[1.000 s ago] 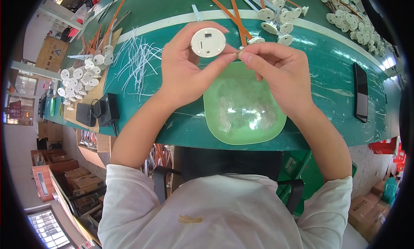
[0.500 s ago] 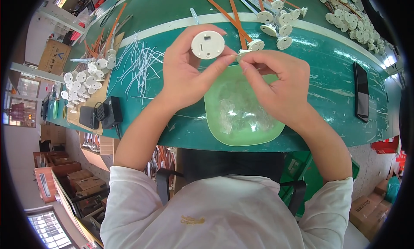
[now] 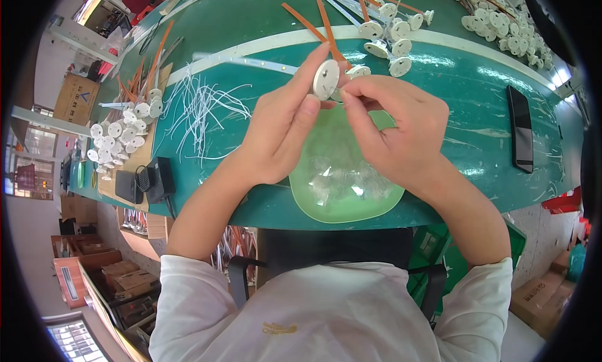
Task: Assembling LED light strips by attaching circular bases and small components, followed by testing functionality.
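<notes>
Above a green plastic bowl, my left hand holds a white round disc between thumb and fingers, its face tilted to the right. A pale strip with small yellow dots runs leftward from behind that hand; where it joins the disc is hidden. Close to the disc's right edge, my right hand is closed in a pinch between thumb and forefinger. What lies in the pinch is too small to make out. Clear, shiny bits lie inside the bowl. Just beyond my fingers rests another white disc with an orange strip.
White discs on strips lie in groups at the left, far middle and far right. Thin white wires spread across the green table. A black phone is on the right, black adapters on the left.
The disc has turned from facing me to nearly edge-on and moved right and slightly down. Its strip now points left instead of away. The bowl appears slightly nearer and further left.
</notes>
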`<state>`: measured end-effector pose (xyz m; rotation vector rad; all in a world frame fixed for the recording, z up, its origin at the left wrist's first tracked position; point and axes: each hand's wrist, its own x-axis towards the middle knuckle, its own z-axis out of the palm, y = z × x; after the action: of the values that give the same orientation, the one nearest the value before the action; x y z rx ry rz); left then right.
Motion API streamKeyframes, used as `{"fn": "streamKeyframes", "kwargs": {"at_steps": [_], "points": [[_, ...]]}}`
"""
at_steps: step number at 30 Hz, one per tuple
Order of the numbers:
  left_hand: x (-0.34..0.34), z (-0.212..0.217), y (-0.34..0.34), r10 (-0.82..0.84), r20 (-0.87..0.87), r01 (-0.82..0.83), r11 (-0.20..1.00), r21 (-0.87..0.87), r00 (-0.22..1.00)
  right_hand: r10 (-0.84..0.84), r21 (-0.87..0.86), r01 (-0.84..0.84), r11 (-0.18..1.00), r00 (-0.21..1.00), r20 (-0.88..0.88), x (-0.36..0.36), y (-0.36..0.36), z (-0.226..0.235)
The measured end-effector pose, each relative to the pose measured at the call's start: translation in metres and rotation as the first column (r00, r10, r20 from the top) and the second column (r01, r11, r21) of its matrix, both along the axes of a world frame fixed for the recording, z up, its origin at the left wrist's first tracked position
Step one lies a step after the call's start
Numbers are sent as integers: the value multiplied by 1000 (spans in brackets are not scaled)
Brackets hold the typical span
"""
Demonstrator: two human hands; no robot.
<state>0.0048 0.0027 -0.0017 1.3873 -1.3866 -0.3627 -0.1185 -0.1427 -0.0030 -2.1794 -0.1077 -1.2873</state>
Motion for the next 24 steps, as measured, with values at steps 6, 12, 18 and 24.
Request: {"fn": "streamKeyframes", "kwargs": {"at_steps": [6,12,18,24], "points": [[-1,3,3,-29,-62,30,1000,7,998,52,-27,-52,998,999,-7,-2,0,1],[5,-2,2,-97,-208,85,994,-64,973,20,-69,-16,997,998,53,0,-2,-2],[0,-11,-5,-152,-354,94,980,-177,923,16,-59,-13,998,998,54,-4,0,5],[-3,-3,1,-35,-247,16,997,-76,968,7,-95,-6,995,1000,11,-4,7,4]]}}
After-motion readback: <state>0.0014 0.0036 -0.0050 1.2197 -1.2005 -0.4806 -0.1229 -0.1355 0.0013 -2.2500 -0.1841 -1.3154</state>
